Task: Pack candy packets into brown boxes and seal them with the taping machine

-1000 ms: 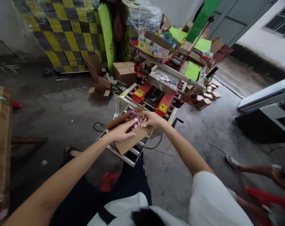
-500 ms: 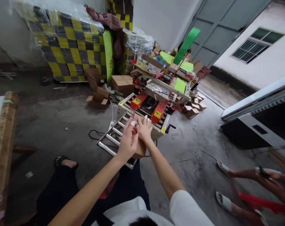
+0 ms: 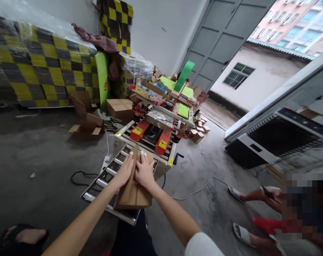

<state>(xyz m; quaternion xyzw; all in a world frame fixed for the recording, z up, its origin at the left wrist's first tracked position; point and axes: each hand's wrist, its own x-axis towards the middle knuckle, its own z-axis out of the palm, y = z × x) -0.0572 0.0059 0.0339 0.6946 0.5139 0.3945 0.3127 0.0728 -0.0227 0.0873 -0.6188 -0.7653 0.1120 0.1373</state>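
A brown cardboard box rests on the roller conveyor. My left hand lies along the outside of its partly raised left flap, fingers stretched out. My right hand is spread flat on the right flap, close beside the left one. White coverings show on several of my fingertips. Both flaps lean together near the middle, so the inside of the box is hidden. Just beyond the box stands a carton-sealing machine with red side guides and a roll of green tape.
Opened cartons lie on the floor at left, near wrapped yellow-and-black stacks. A power strip and cables run beside the conveyor. A seated person with a phone is at right, below an air cooler.
The small red-and-white item earlier at my left hand is out of sight. My left hand has moved onto the left flap, and my right hand lies on the right flap. The view has turned right.
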